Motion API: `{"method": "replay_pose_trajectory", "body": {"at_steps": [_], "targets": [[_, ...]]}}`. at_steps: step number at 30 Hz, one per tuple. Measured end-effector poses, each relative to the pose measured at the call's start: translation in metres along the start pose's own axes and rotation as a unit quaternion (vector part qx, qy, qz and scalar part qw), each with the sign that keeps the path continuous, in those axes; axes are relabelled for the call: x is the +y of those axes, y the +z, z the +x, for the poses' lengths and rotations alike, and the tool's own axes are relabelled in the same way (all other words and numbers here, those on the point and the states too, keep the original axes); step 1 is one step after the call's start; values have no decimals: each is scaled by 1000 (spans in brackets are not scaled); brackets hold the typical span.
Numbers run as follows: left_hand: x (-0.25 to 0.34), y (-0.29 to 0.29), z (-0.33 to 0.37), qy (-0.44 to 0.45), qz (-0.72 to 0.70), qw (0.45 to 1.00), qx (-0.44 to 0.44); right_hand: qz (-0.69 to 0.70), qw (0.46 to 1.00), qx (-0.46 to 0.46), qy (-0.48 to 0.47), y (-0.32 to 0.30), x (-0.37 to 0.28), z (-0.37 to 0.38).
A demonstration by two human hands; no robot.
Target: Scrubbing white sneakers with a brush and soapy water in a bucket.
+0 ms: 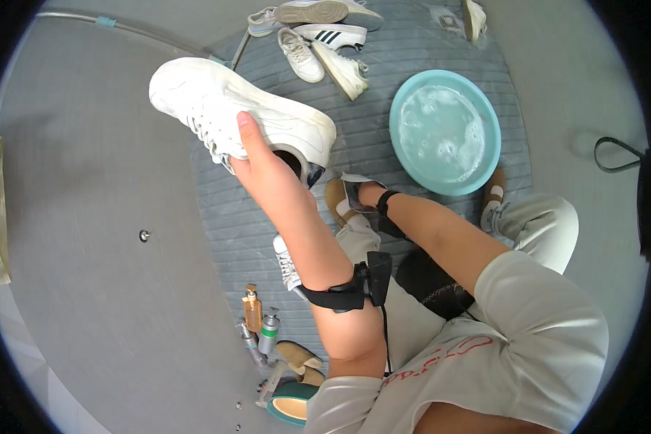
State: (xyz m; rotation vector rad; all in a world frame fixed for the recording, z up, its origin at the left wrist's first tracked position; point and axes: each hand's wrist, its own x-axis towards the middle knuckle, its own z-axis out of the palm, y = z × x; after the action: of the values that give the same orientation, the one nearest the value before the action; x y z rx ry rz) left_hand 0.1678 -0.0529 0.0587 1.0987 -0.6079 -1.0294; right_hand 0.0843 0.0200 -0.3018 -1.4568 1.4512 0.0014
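My left hand (260, 163) grips a white lace-up sneaker (217, 101), raised at the upper left near the wall. The thumb presses on its side and the other fingers are out of sight behind it. The heel points right, and the dark inside of the opening shows. My right hand (370, 194) is low beside my brown slipper (335, 201), with a dark grey and whitish piece (352, 189) of unclear kind covering its fingers. Whether those fingers are closed does not show. Both forearms wear black straps.
A light-blue basin (396, 148) of foamy water stands at the right. Several white sneakers (300, 54) lie at the back, another (474, 19) at the far right. Pump bottles (252, 309), brown slippers (299, 357) and a green-rimmed round thing (286, 393) are lower left.
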Motion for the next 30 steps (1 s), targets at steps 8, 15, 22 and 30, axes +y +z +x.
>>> {"method": "replay_pose_trajectory", "body": {"at_steps": [8,15,22,30], "targets": [[0,3,-3,5,-12,1000,-17,158,984,-72,42,22,19,11],[8,7,-10,-45,-4,999,5,307,931,-155,118,-24,14,-33],[8,3,-8,-34,-9,999,-12,414,889,-185,66,-99,-6,-121],[14,8,-10,-63,-47,997,-18,473,859,-189,47,-177,-33,-209]]}}
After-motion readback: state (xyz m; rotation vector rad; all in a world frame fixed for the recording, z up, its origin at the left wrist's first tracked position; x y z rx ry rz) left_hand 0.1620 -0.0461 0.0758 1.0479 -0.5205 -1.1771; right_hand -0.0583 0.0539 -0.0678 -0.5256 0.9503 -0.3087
